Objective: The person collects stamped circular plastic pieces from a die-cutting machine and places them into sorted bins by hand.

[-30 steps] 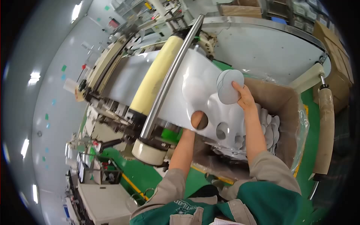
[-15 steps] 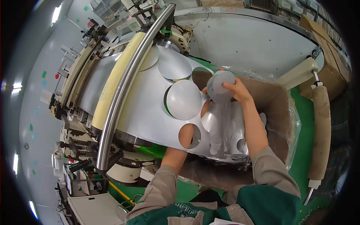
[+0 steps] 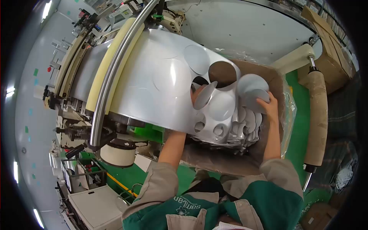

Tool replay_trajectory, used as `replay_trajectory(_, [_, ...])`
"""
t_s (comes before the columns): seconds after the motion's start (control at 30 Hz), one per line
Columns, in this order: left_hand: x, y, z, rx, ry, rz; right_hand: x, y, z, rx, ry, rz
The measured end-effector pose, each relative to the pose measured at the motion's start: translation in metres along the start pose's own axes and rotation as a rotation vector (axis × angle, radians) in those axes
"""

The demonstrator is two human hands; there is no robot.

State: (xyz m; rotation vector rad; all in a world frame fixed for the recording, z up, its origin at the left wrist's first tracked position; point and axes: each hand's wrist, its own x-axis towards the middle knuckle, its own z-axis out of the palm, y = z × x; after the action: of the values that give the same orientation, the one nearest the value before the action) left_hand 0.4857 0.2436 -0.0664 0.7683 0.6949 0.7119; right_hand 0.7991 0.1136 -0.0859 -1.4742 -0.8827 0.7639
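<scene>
A silvery sheet [image 3: 153, 88] with round cut-outs comes off the roller and sags into the box. My right hand [image 3: 271, 104] pinches a few loose round discs [image 3: 251, 82] over the box, thumb on top. Under the sheet is my left hand [image 3: 196, 93]; only a part of it shows through a round hole, and its fingers are mostly hidden. Beside that hole a disc [image 3: 205, 96] stands tilted up out of the sheet. Another disc [image 3: 197, 59] is still seated in its cut-out. Folded layers of punched sheet [image 3: 245, 130] lie piled beneath my right hand.
A cardboard box [image 3: 245, 165] lined with clear plastic holds the piled sheet. To the left are a steel bar [image 3: 115, 73] and a yellow roller [image 3: 100, 86] of the machine. A brown-wrapped roll [image 3: 318, 115] stands along the right side, with cartons [image 3: 329, 53] behind it.
My right hand has moved right and down with the discs. The sheet has advanced over the box. My left hand stays underneath, and a disc near it now stands tilted.
</scene>
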Motion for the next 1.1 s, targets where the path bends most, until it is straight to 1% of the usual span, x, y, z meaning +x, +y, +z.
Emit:
replay_trajectory(0.07, [-0.029,-0.011,-0.021,0.124,0.119,0.148,-0.023,0.039,-0.022,0.257,0.157,0.208])
replay_trajectory(0.1, [-0.048,-0.009,-0.019,0.185,0.185,0.222,-0.035,0.041,-0.026,0.190,0.153,0.224])
replay_trajectory(0.17, [-0.088,0.006,-0.008,-0.459,0.263,0.202,-0.053,0.041,-0.026,0.062,0.134,0.250])
replay_trajectory(0.2, [-0.100,0.007,-0.012,-0.434,0.234,0.313,-0.058,0.041,-0.019,-0.076,0.135,0.112])
replay_trajectory(0.23, [-0.118,0.008,-0.006,-0.689,0.113,0.296,-0.064,0.041,-0.009,0.128,0.082,0.171])
replay_trajectory(0.3, [-0.133,0.001,-0.004,-0.582,0.011,0.376,-0.069,-0.010,0.030,0.340,-0.089,0.323])
replay_trajectory(0.37, [-0.132,-0.004,0.014,0.054,0.387,0.294,-0.068,-0.041,0.081,0.330,-0.219,0.350])
replay_trajectory(0.4, [-0.129,-0.012,0.016,0.173,0.413,0.307,-0.062,-0.041,0.108,0.331,-0.309,0.316])
replay_trajectory(0.43, [-0.127,-0.016,0.019,0.102,0.402,0.280,-0.058,-0.035,0.132,0.331,-0.400,0.279])
replay_trajectory(0.5, [-0.123,-0.018,0.024,-0.037,0.378,0.229,-0.055,-0.038,0.162,0.439,-0.556,0.213])
replay_trajectory(0.53, [-0.125,-0.021,0.026,-0.038,0.355,0.208,-0.054,-0.040,0.171,0.494,-0.637,0.177])
replay_trajectory(0.57, [-0.130,-0.026,0.028,-0.041,0.336,0.185,-0.058,-0.041,0.168,0.529,-0.622,0.208])
replay_trajectory(0.6, [-0.136,-0.028,0.034,0.006,0.336,0.115,-0.067,-0.039,0.155,0.563,-0.609,0.241])
replay_trajectory(0.63, [-0.141,-0.029,0.037,0.121,0.321,0.004,-0.076,-0.034,0.141,0.591,-0.598,0.274])
replay_trajectory(0.7, [-0.143,-0.032,0.040,0.111,0.222,-0.038,-0.096,-0.003,0.116,0.769,-0.488,0.458])
replay_trajectory(0.77, [-0.144,-0.022,0.050,0.020,0.302,0.040,-0.113,0.036,0.090,1.057,-0.276,0.567])
replay_trajectory(0.8, [-0.140,-0.021,0.046,0.007,0.359,0.193,-0.116,0.065,0.075,1.130,-0.135,0.600])
replay_trajectory(0.83, [-0.135,-0.015,0.043,-0.040,0.399,0.247,-0.118,0.084,0.066,1.201,0.003,0.633])
replay_trajectory(0.9, [-0.126,-0.001,0.034,-0.137,0.482,0.368,-0.120,0.061,0.050,1.150,0.071,0.603])
replay_trajectory(0.93, [-0.121,0.000,0.028,-0.137,0.574,0.343,-0.117,0.044,0.051,1.085,-0.011,0.514])
replay_trajectory(0.97, [-0.119,0.001,0.025,-0.118,0.609,0.319,-0.110,0.018,0.060,0.984,-0.049,0.483])
replay_trajectory(1.0, [-0.121,0.003,0.030,-0.093,0.637,0.326,-0.099,0.006,0.075,0.921,-0.172,0.434])
replay_trajectory(1.03, [-0.123,0.003,0.035,-0.068,0.663,0.329,-0.088,-0.008,0.089,0.855,-0.287,0.383])
replay_trajectory(1.07, [-0.122,0.000,0.035,-0.104,0.617,0.373,-0.076,-0.036,0.107,0.827,-0.421,0.370])
replay_trajectory(1.1, [-0.126,-0.001,0.030,0.047,0.645,0.291,-0.069,-0.055,0.128,0.732,-0.456,0.353])
